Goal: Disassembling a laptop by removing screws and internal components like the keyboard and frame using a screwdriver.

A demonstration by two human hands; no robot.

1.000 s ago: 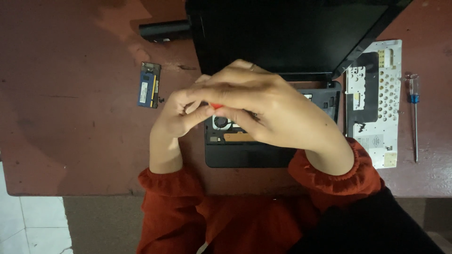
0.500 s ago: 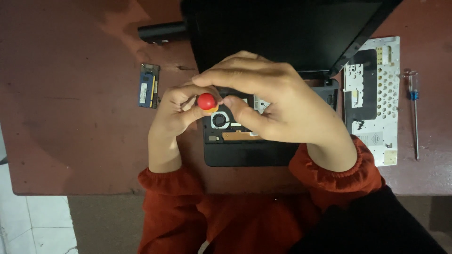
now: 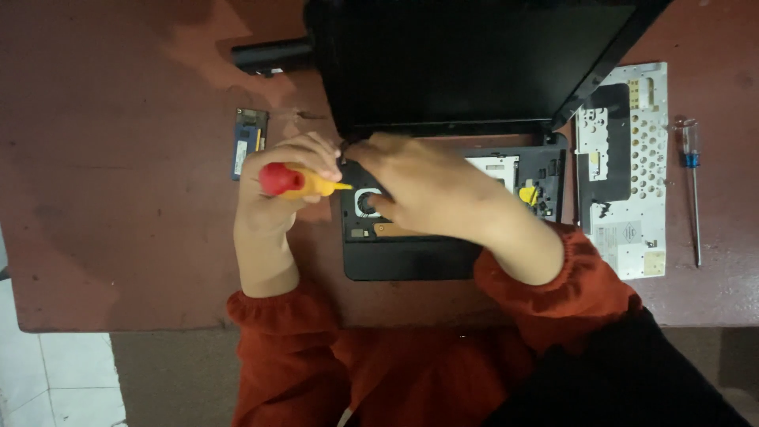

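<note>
A repair bench: a worn reddish table [image 3: 118, 198] bears an opened laptop [image 3: 474, 95], loose parts and a screwdriver [image 3: 693, 190].
</note>
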